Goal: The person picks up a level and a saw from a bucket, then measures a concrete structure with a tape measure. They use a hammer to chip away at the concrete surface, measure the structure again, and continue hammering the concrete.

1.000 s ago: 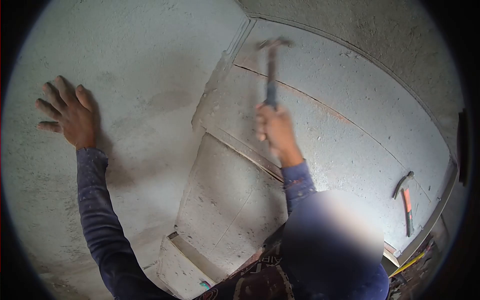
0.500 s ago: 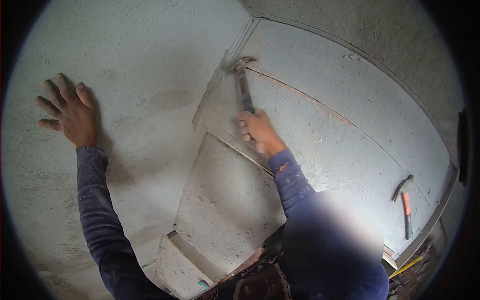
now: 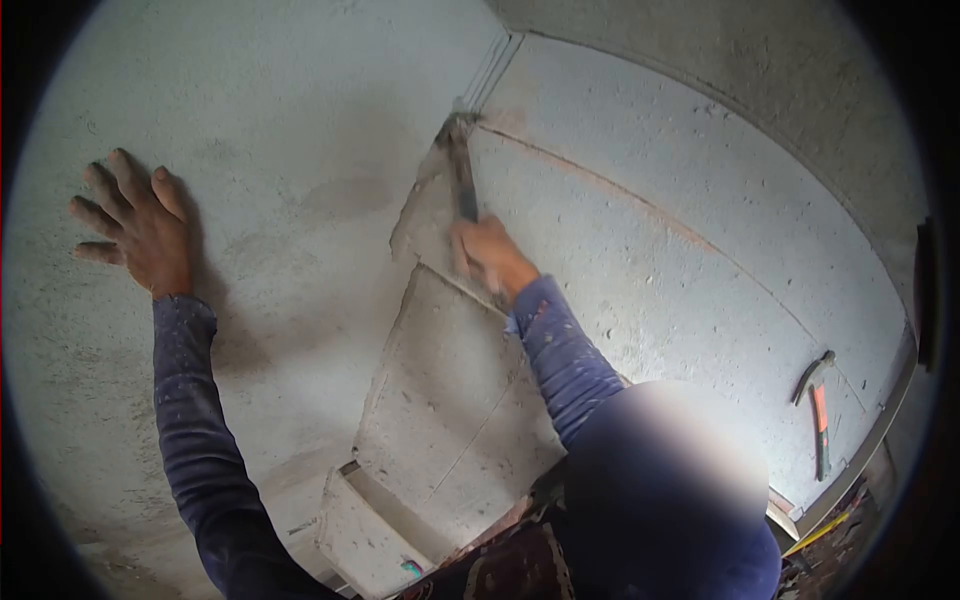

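Observation:
My right hand [image 3: 487, 252] is wrapped round the handle of a claw hammer [image 3: 464, 175], slightly smeared by motion. The hammer's head is at the corner where the left wall [image 3: 330, 110] meets the pale slab [image 3: 620, 270], close to the end of a long crack line. On the left, my left hand [image 3: 145, 228] lies flat against the wall, fingers spread, with nothing in it. Chipped, rough plaster [image 3: 425, 205] shows just below the hammer's head.
A second hammer [image 3: 819, 410] with a red and black handle lies on the slab at the right. Stepped grey concrete blocks [image 3: 460, 390] stand below my right arm. A yellow strip [image 3: 815, 533] shows at the lower right, and a small green thing [image 3: 411, 568] at the bottom.
My right hand and the hammer have moved left, bringing its head from the slab side to the wall corner. My left hand stays in place on the wall.

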`<state>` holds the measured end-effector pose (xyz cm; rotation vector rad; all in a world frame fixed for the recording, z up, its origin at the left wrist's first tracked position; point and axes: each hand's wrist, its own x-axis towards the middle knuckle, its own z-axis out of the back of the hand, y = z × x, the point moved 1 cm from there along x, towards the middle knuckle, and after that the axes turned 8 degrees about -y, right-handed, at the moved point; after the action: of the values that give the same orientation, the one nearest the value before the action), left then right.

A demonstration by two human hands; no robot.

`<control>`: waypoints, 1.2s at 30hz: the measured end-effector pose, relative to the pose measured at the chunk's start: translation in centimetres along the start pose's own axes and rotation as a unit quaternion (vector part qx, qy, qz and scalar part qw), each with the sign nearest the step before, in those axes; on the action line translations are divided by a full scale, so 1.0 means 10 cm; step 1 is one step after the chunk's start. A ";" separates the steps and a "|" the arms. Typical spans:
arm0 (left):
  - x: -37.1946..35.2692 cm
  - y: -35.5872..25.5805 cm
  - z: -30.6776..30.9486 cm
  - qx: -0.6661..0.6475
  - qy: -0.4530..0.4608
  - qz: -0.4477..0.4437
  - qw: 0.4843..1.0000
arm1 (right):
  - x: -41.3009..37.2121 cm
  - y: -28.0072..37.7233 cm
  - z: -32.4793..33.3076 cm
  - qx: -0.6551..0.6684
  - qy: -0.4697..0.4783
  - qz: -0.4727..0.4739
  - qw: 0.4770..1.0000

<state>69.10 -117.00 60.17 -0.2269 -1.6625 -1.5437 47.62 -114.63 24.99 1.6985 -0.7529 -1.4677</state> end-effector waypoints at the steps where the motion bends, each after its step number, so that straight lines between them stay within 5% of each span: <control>1: -0.01 0.03 0.00 0.001 0.002 0.001 1.000 | -0.19 -0.02 0.17 0.125 0.059 -0.037 0.990; 2: 0.02 0.02 -0.02 -0.003 0.006 0.000 1.000 | -0.44 -0.01 0.38 0.249 0.116 -0.085 0.958; 4: 0.00 -0.01 0.03 -0.002 0.014 0.013 1.000 | -0.85 0.11 0.88 0.356 0.051 -0.072 0.930; 6: 0.03 -0.02 0.00 0.004 -0.001 0.009 1.000 | -1.00 0.18 1.26 0.412 -0.039 0.035 0.910; 9: 0.00 -0.04 0.02 0.005 0.001 -0.003 1.000 | -0.92 0.49 1.50 0.525 -0.264 0.281 0.758; 12: 0.00 -0.04 0.02 0.011 0.003 0.003 1.000 | -0.24 0.64 1.56 0.533 -0.421 0.397 0.617; 14: -0.02 -0.01 0.04 0.016 0.009 0.006 1.000 | 0.02 0.70 0.75 0.418 -0.516 0.244 0.707; 15: -0.03 0.03 0.03 0.007 0.014 0.007 1.000 | 0.02 0.50 0.56 0.418 -0.518 0.240 0.706; 16: -0.02 0.02 -0.01 -0.006 0.015 0.014 1.000 | 0.00 0.25 0.37 0.420 -0.309 0.127 0.844; 17: -0.02 0.02 -0.03 -0.006 0.008 0.021 1.000 | -0.04 0.05 0.21 0.387 -0.072 0.013 0.919; 18: -0.04 0.06 -0.02 -0.004 0.009 0.014 1.000 | -0.19 -0.10 0.08 0.322 0.174 -0.112 0.924; 20: 0.05 -0.06 0.00 -0.005 0.004 0.011 1.000 | -0.66 -0.02 0.64 0.356 0.146 -0.110 0.917; 21: 0.15 -0.23 0.11 0.261 0.172 0.009 0.950 | -0.82 0.00 0.85 0.360 0.088 -0.073 0.926; 22: 0.20 -0.32 0.17 0.501 0.317 0.000 0.805 | -0.94 0.04 1.00 0.364 0.028 -0.035 0.931; 23: 0.15 -0.24 0.09 0.499 0.314 0.001 0.807 | -0.97 0.13 1.14 0.405 -0.041 0.029 0.913; 24: 0.05 -0.07 0.00 0.263 0.170 0.003 0.950 | -1.00 0.19 1.22 0.441 -0.108 0.089 0.887; 25: -0.02 0.02 -0.02 0.002 0.015 0.003 1.000 | -0.94 0.28 1.26 0.484 -0.187 0.174 0.837; 26: -0.02 0.00 -0.02 0.003 0.016 0.001 1.000 | -0.76 0.42 1.28 0.520 -0.262 0.261 0.770; 27: -0.01 -0.03 -0.01 -0.002 0.014 0.008 1.000 | -0.53 0.53 1.25 0.521 -0.259 0.261 0.770; 29: 0.00 -0.01 0.00 -0.002 0.017 0.014 1.000 | -0.16 0.69 1.10 0.549 -0.438 0.294 0.649; 30: -0.01 0.00 -0.01 -0.002 0.015 0.010 1.000 | 0.01 0.68 0.78 0.500 -0.507 0.250 0.655; 31: -0.01 0.01 0.00 -0.002 0.012 0.006 1.000 | 0.10 0.48 0.26 0.427 -0.497 0.183 0.733; 32: 0.00 0.01 0.00 -0.008 0.011 0.004 1.000 | 0.11 0.20 -0.16 0.322 -0.388 0.114 0.856; 33: -0.01 0.00 -0.01 -0.011 0.007 0.005 1.000 | -0.01 0.02 -0.33 0.239 -0.128 -0.007 0.963; 34: -0.01 0.01 -0.01 -0.008 0.002 0.007 1.000 | -0.21 0.03 -0.23 0.224 0.060 -0.095 0.968; 36: 0.05 0.03 -0.04 -0.002 -0.005 0.011 1.000 | -0.61 0.13 0.28 0.271 0.075 -0.113 0.953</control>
<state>69.15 -117.45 60.65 -0.2554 -1.6599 -1.5321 43.86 -110.74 29.19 2.3490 -0.9636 -1.3318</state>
